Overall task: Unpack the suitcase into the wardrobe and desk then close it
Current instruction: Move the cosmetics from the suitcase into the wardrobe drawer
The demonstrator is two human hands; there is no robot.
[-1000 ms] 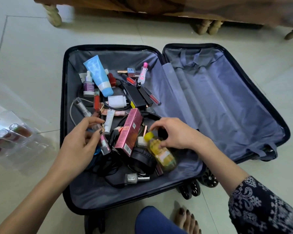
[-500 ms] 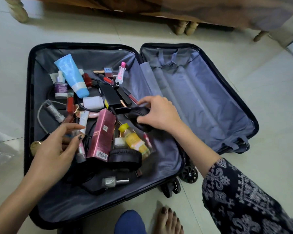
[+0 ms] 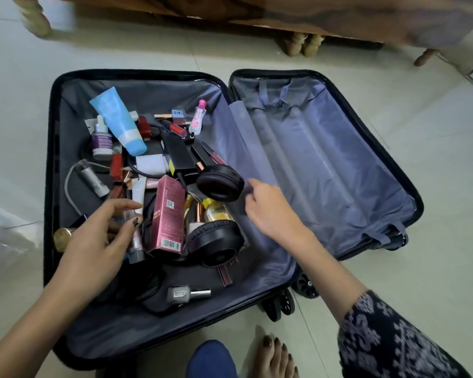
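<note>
The black suitcase (image 3: 51, 165) lies open on the floor. Its left half holds a heap of toiletries: a blue tube (image 3: 118, 121), a purple dropper bottle (image 3: 101, 140), a pink box (image 3: 167, 216), a yellow bottle (image 3: 216, 211), a nail polish bottle (image 3: 187, 293), a black adapter (image 3: 179, 154) and black headphones (image 3: 216, 242). My left hand (image 3: 99, 238) pinches a small clear cosmetic tube (image 3: 135, 241) beside the pink box. My right hand (image 3: 271, 211) hovers with relaxed fingers just right of the headphones' upper ear cup (image 3: 220, 182), apart from it. The right half (image 3: 339, 159) shows only grey lining.
Wooden furniture on turned legs (image 3: 301, 45) stands just beyond the suitcase. A clear plastic organiser (image 3: 3, 236) sits blurred at the left edge. My bare foot (image 3: 273, 358) and knee are at the near edge, by the suitcase wheels (image 3: 279, 306). Pale tiled floor surrounds everything.
My right hand left the yellow bottle, took the upper ear cup, and has now let it go and drawn back to the right. My left hand kept its tube.
</note>
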